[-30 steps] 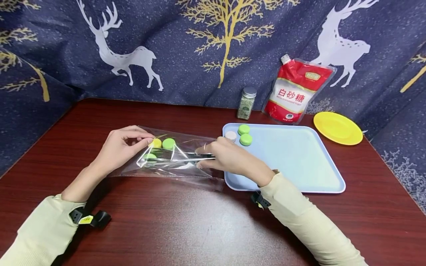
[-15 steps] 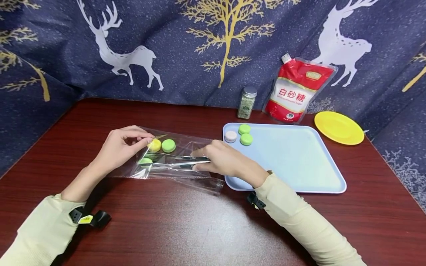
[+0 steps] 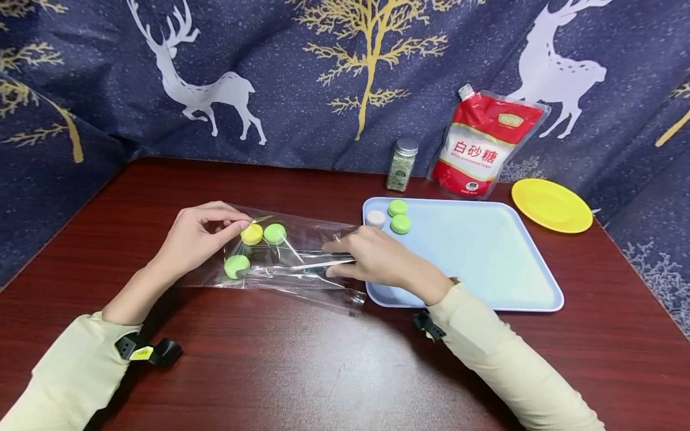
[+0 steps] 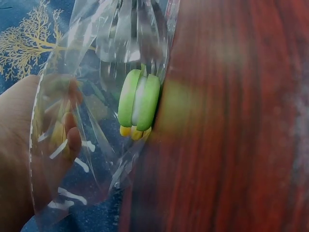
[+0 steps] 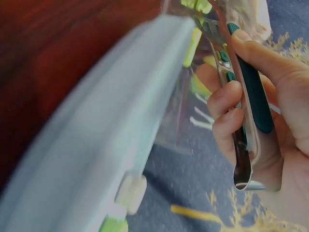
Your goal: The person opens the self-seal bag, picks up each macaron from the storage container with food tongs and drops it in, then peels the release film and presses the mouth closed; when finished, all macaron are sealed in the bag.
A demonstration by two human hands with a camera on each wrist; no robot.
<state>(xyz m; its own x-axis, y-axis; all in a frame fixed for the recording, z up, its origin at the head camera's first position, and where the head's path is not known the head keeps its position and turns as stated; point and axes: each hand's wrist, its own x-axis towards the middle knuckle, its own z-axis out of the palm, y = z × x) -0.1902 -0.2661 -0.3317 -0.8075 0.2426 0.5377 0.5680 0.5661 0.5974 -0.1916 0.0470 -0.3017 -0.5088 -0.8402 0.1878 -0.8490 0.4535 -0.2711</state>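
Observation:
A clear plastic bag [image 3: 302,281] lies across the table's left middle, holding a yellow macaron [image 3: 251,234] and two green ones. My left hand [image 3: 196,236] pinches its upper left part near the yellow macaron. In my right hand [image 3: 374,257] are metal tongs [image 5: 256,145] with dark green grips, reaching into the bag from its right end. One tong tip touches or overlaps the lower green macaron [image 3: 237,267]; the other green macaron [image 3: 275,234] lies beside the yellow one. The left wrist view shows a green macaron [image 4: 140,101] with white filling through the film.
To the right lies a light blue tray [image 3: 474,257] with a whitish macaron [image 3: 375,219] and two green macarons [image 3: 400,224] at its left end. Behind it stand a spice jar [image 3: 402,165] and a red-and-white sugar pouch [image 3: 487,143]. A yellow plate [image 3: 552,205] sits far right.
The tongs went a little left, then back right. The lower green macaron moved slightly down and left in the bag and now shows more fully. My left hand has kept its place.

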